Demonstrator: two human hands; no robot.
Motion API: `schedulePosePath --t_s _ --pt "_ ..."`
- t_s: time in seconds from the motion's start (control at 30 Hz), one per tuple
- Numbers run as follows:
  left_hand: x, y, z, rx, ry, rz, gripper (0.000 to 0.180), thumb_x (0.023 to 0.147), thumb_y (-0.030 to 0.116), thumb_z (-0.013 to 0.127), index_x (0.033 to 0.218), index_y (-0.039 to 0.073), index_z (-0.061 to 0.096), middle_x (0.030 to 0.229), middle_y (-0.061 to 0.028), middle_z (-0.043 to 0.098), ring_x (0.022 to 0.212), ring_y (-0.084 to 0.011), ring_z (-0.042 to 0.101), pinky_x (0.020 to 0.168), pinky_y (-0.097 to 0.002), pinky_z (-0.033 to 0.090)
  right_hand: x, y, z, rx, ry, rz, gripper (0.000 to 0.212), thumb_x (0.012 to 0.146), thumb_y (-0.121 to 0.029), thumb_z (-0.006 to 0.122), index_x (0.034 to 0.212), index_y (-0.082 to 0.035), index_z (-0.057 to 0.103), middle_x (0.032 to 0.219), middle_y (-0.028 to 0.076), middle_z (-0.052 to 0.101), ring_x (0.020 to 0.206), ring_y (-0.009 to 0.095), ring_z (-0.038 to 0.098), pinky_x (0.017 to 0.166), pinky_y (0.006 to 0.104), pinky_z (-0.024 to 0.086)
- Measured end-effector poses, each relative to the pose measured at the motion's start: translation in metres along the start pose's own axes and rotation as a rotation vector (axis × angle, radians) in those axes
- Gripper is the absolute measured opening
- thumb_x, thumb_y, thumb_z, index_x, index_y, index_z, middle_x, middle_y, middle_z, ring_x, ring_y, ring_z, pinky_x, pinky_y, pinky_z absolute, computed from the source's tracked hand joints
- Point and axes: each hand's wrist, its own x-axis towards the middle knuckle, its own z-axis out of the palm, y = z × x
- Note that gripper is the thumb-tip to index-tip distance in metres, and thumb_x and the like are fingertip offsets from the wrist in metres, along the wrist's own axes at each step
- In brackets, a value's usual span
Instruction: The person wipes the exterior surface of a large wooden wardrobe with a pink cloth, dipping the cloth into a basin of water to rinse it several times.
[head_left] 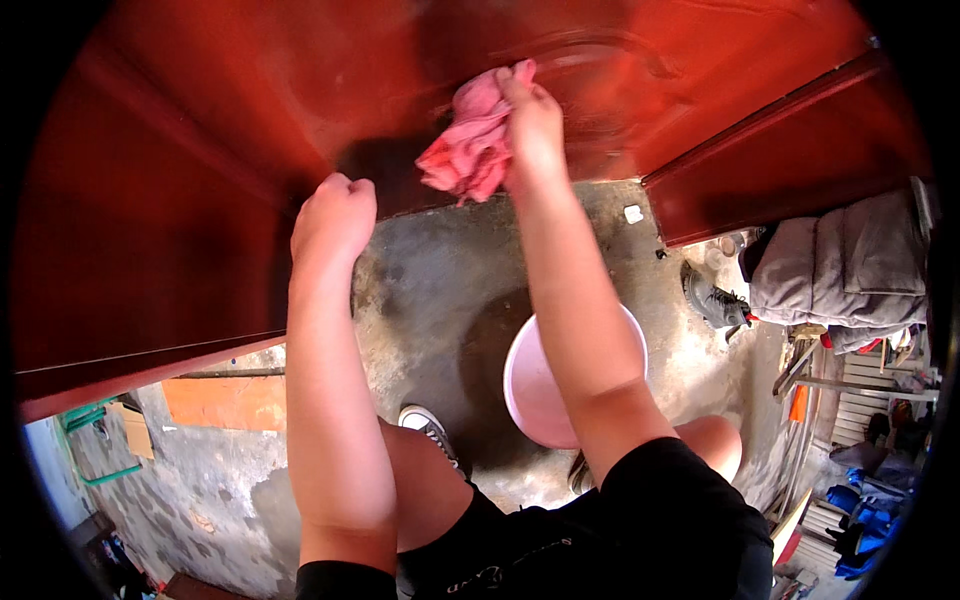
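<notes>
My right hand reaches forward and grips a crumpled pink cloth by its upper right part. The cloth hangs bunched to the left of my fingers, in front of the glossy dark-red panel. Lower and to the left, my left hand is closed, its back toward me, beside the inner edge of the left red panel. Its curled fingers are partly hidden, so whatever they may hold does not show. Under my right forearm stands a pink basin, partly covered by the arm.
Another red panel stands at the right. Past it are a dark lace-up boot, a grey padded garment and a cluttered rack. A small white piece lies on the stained concrete floor. An orange-brown board is at left.
</notes>
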Motion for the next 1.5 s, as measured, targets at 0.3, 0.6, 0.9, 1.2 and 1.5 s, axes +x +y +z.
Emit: schedulePosePath --t_s 0.3,0.6,0.9,1.2,1.5 --pt "0.011 0.008 0.024 -0.096 -0.082 0.023 0.048 0.096 0.040 0.049 0.120 0.004 0.069 0.122 -0.0254 0.069 0.120 -0.0426 0.063 0.101 -0.0479 0.049 0.140 -0.110 -0.179 0.700 -0.325 0.264 0.026 0.107 -0.018 0.042 0.102 -0.003 0.062 0.100 0.014 0.070 0.091 0.031 0.070 0.086 0.0432 0.060" --pt "-0.007 0.021 0.024 -0.050 -0.043 0.056 0.044 0.095 0.038 0.052 0.115 0.004 0.071 0.115 -0.0272 0.070 0.114 -0.0438 0.065 0.098 -0.0473 0.050 0.167 -0.109 -0.264 0.158 0.360 0.066 0.040 0.113 -0.026 0.023 0.102 -0.004 0.055 0.096 0.016 0.071 0.096 0.035 0.069 0.092 0.0484 0.056" --pt "0.012 0.005 0.037 -0.200 -0.097 0.077 0.037 0.094 0.033 0.053 0.112 0.006 0.072 0.108 -0.0232 0.072 0.108 -0.0388 0.069 0.093 -0.0447 0.052 0.105 -0.096 -0.168 0.202 0.161 0.055 0.015 0.103 -0.009 0.056 0.089 -0.010 0.062 0.084 0.005 0.066 0.071 0.020 0.063 0.066 0.0350 0.051" --pt "0.010 -0.008 0.027 -0.232 -0.027 0.096 0.030 0.097 0.022 0.048 0.096 -0.002 0.067 0.090 -0.0124 0.071 0.075 -0.0203 0.064 0.074 -0.0360 0.052 0.011 0.011 -0.008 -0.356 0.016 -0.233 0.024 0.100 -0.021 0.066 0.097 0.003 0.069 0.084 0.008 0.071 0.080 0.019 0.063 0.074 0.0388 0.051" --pt "0.021 -0.014 0.016 -0.222 -0.051 -0.005 0.038 0.096 0.029 0.046 0.109 0.005 0.072 0.108 -0.0254 0.072 0.109 -0.0434 0.068 0.094 -0.0467 0.052 -0.019 0.089 0.025 -0.346 0.103 -0.196 0.030 0.100 -0.028 0.067 0.100 0.002 0.065 0.088 0.013 0.071 0.083 0.024 0.065 0.078 0.0406 0.052"
